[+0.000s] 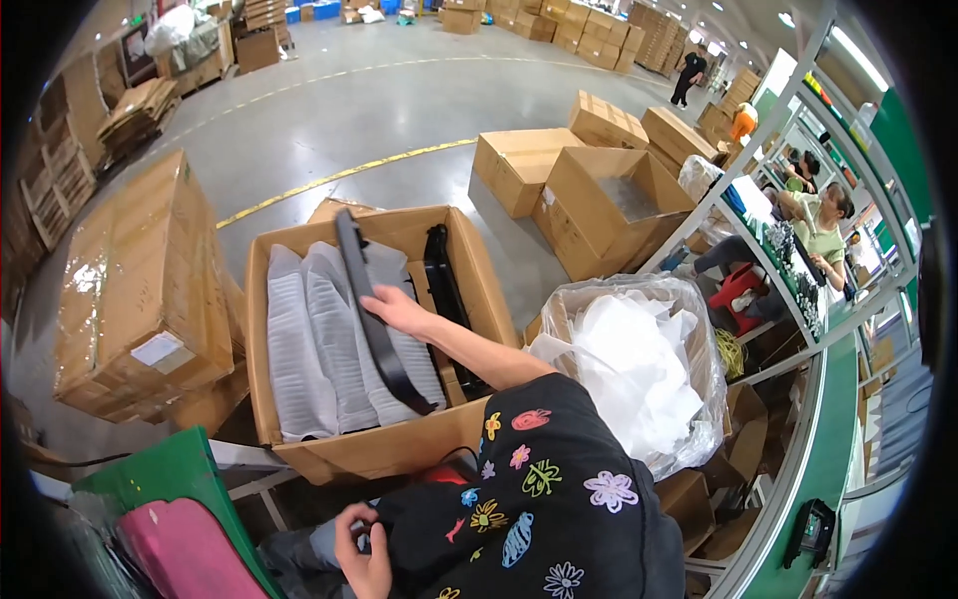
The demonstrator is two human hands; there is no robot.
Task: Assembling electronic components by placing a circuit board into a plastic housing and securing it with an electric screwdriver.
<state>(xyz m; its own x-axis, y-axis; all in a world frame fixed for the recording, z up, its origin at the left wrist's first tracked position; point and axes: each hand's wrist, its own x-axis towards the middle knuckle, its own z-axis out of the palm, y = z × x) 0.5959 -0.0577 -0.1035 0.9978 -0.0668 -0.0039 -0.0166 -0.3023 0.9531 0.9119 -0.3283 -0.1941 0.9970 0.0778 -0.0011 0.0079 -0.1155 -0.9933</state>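
Note:
My right hand (399, 307) grips a long black plastic strip-shaped part (367, 309) near its middle. The part is tilted above an open cardboard box (369, 454). Inside the box, white foam-wrapped pieces (294, 344) stand side by side on the left and in the middle. Another long black part (449, 299), unwrapped, lies along the box's right side. Down by my lap, my left hand (364, 554) is held loosely curled, with thumb and fingers apart and nothing visible between them.
A taped carton (140, 299) stands left of the box. On the right is a plastic-lined bin of white foam sheets (639, 369). More cartons (529, 165) stand beyond. A green board (205, 469) and pink pad (190, 549) sit lower left. Another person (828, 220) sits at a bench.

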